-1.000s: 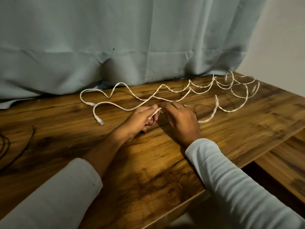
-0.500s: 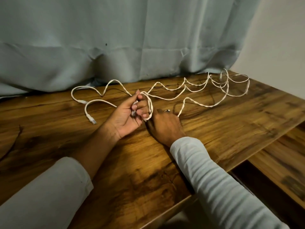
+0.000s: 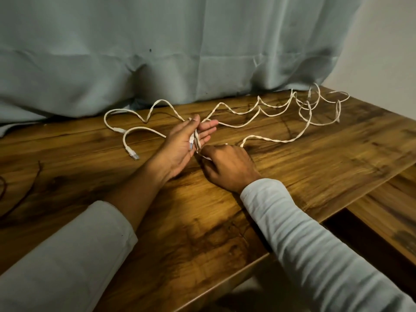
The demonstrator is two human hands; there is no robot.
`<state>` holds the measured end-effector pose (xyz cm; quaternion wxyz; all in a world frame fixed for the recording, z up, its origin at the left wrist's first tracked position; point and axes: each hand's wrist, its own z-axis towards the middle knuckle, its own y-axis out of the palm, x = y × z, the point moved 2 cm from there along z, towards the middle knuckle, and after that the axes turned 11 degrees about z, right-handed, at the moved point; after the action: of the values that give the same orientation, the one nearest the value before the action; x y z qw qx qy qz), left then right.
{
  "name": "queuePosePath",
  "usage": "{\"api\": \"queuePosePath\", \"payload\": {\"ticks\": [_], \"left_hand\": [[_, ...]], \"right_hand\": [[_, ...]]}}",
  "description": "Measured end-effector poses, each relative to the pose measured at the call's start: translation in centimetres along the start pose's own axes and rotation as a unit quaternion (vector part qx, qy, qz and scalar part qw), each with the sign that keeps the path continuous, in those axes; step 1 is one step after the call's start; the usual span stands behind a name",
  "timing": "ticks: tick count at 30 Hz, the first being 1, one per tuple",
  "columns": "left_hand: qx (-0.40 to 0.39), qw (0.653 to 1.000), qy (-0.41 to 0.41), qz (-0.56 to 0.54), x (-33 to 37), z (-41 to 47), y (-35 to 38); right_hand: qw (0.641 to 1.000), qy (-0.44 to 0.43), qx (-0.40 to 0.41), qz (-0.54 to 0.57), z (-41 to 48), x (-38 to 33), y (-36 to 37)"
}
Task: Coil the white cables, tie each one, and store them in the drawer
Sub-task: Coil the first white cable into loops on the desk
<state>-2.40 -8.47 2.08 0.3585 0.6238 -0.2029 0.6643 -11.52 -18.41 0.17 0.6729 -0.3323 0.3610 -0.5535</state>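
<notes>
Cable (image 3: 265, 138) runs lengthwise from centre left to upper right, free plug (image 3: 134, 156) pointing down-frame. Left hand (image 3: 184, 147) lies straight-fingered, cable crossing its palm; right hand (image 3: 229, 167) pinches it.

cable (image 3: 273, 140) on table (image 3: 315, 172); curtain (image 3: 157, 52) behind; cord (image 3: 33, 183) far left, seemingly on table

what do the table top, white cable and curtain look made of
Table top: wood grain with a soft sheen, varnished wood or laminate, cannot tell. White cable: matte plastic jacket, looks flat. Curtain: matte woven cloth, hangs in folds.
</notes>
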Motion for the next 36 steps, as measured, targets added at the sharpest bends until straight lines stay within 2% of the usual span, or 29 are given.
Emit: {"api": "queuePosePath", "payload": {"ticks": [5, 9, 11, 20, 27, 31, 36], "left_hand": [[0.008, 0.979, 0.037, 0.200, -1.1, 0.1, 0.1], [0.028, 0.947, 0.084, 0.308, -1.9, 0.6, -1.1], [0.033, 0.942, 0.083, 0.324, -2.1, 0.7, -1.4], [-0.010, 0.961, 0.022, 0.275, -1.7, 0.4, -0.9], [-0.068, 0.973, -0.030, 0.218, -1.2, 0.1, -1.1], [-0.130, 0.980, -0.064, 0.134, -0.9, -0.7, 0.0], [-0.195, 0.976, -0.097, 0.010, -0.3, -1.4, -0.1]], "right_hand": [[0.999, -0.051, 0.010, -0.006, 0.1, -0.5, -0.5], [0.997, -0.065, 0.035, 0.028, -0.1, -0.5, -0.9], [0.995, -0.064, 0.063, 0.051, -0.3, -0.4, -1.3], [0.981, -0.029, 0.149, 0.124, -0.5, 0.0, -2.3], [0.976, 0.020, 0.179, 0.123, -0.9, 1.8, -2.6], [0.978, 0.047, 0.176, 0.106, -0.7, 2.5, -2.6], [0.983, 0.113, 0.123, 0.080, -0.7, 2.5, -2.4]]}}
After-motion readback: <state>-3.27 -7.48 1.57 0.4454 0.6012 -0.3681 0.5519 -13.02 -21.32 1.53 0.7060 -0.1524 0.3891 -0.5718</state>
